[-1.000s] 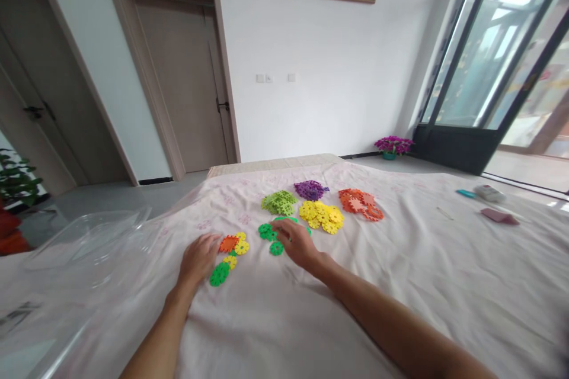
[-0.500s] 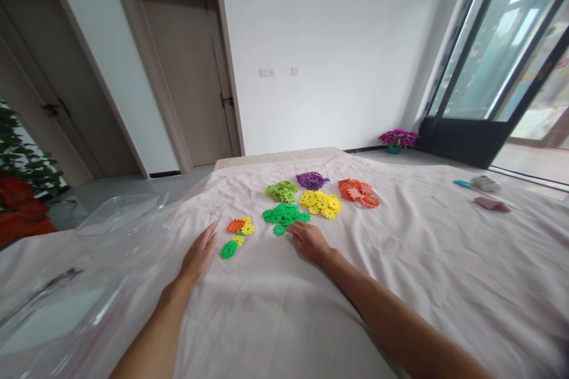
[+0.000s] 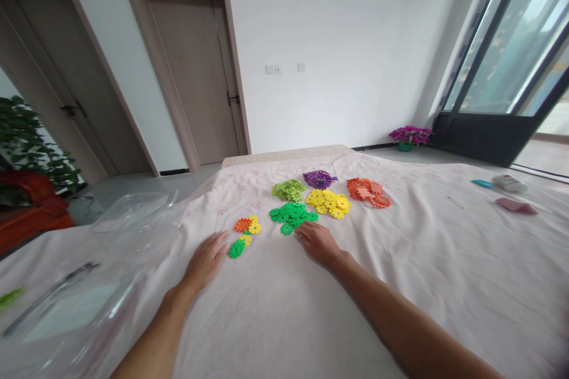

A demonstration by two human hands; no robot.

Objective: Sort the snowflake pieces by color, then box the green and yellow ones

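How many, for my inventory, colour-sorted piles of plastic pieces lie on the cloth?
5: purple pile farthest back, lime pile left of it, orange pile right of it, yellow pile between lime and orange, green pile nearest, by the right hand.

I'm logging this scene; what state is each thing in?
Left hand: open, beside mixed cluster
Right hand: at green pile's edge; grip unclear
Mixed cluster: lying on cloth
Green pile: loosely heaped
Yellow pile, lime pile, purple pile, orange pile: heaped
Cloth: wrinkled
Wooden doors: seemingly shut
Magenta flowers: potted
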